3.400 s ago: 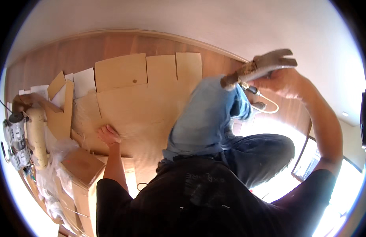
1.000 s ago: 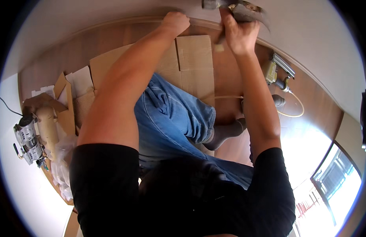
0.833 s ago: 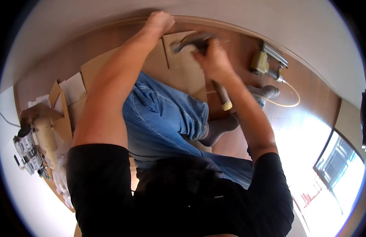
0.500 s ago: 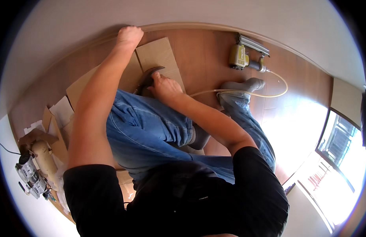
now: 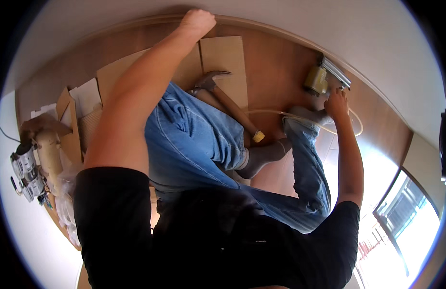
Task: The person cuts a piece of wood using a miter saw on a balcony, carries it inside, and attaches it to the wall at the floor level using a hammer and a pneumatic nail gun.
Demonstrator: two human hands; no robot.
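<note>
My left hand [image 5: 199, 23] is closed in a fist against the skirting strip [image 5: 247, 22] at the foot of the wall; what its fingers hold, if anything, is hidden. To the right, my right hand [image 5: 337, 102] is closed over the handle of a yellow-green nail gun [image 5: 317, 79], which lies on the floor beside the wall. A claw hammer [image 5: 232, 103] with a wooden handle lies between them, its head over the cardboard and its handle end by my foot. Neither hand touches the hammer.
Flattened cardboard [image 5: 225, 62] covers part of the wooden floor [image 5: 273, 67]. A pale air hose [image 5: 360, 126] loops past my foot [image 5: 266, 156]. At the left stand an opened carton [image 5: 68, 115], a brown paper roll [image 5: 48, 154] and a grey power tool [image 5: 26, 168].
My right hand has let go of the hammer and moved right to the nail gun. My left hand stays at the skirting strip. The whole view has shifted.
</note>
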